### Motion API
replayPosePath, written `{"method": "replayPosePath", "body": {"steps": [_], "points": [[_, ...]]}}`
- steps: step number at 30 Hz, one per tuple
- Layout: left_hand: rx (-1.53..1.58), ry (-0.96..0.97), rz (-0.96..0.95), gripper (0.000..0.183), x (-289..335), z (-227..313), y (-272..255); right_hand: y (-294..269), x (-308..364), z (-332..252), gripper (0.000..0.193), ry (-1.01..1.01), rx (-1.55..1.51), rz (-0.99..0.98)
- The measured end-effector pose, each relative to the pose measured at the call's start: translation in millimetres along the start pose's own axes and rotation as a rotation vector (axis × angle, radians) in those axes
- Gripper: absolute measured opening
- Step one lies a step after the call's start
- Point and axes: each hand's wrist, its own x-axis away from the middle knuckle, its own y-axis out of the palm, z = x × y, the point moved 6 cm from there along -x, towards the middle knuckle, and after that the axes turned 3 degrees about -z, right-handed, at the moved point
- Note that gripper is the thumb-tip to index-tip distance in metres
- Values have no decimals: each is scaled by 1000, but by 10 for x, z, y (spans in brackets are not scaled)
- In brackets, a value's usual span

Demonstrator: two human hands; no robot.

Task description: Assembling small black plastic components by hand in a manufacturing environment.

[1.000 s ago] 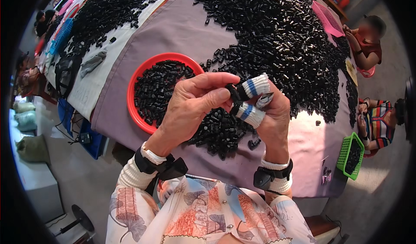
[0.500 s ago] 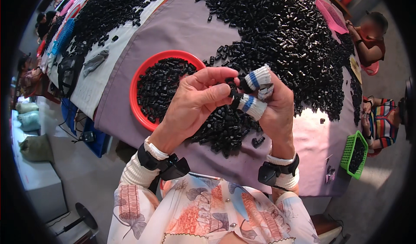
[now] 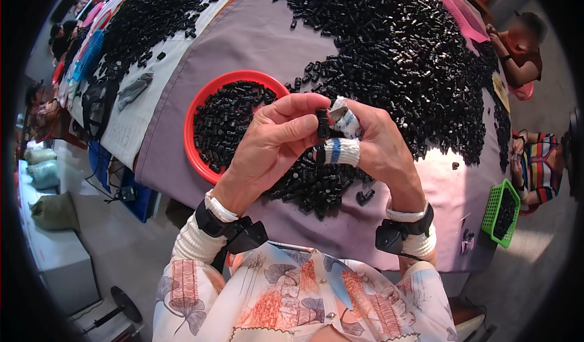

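Observation:
My left hand [image 3: 272, 134] pinches a small black plastic part [image 3: 323, 125] between thumb and forefinger, holding it upright. Close against that part is my right hand [image 3: 384, 140], closed around a small knife whose short metal blade [image 3: 338, 113] points toward the part. White finger covers [image 3: 342, 152] with blue bands wrap the right thumb and finger; the knife's handle is hidden in the grip. Beneath both hands lies a loose heap of similar black parts [image 3: 313, 196]. Left of them, a round red basin [image 3: 187, 126] holds many more, partly behind my left hand.
A large pile of black parts [image 3: 389, 44] spreads over the mauve tablecloth [image 3: 243, 44]. Pink [image 3: 463, 18] and green [image 3: 500, 214] baskets stand at the right side. Two people sit along the right. Another pile [image 3: 146, 23] and a blue basket [image 3: 89, 56] lie far left.
The right hand has turned and its finger has shifted, so the knife blade now shows beside the part. The part is now upright and plainer to see in my left hand.

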Motion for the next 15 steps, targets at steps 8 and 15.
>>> {"method": "replayPosePath", "body": {"steps": [8,15], "points": [[-54,-52,10,25,-6,-25,-5,-16,-22,-30,33,55,114,-70],[-73,-38,-8,25,-3,-31,2,1,-20,-10,32,63,59,-83]]}}
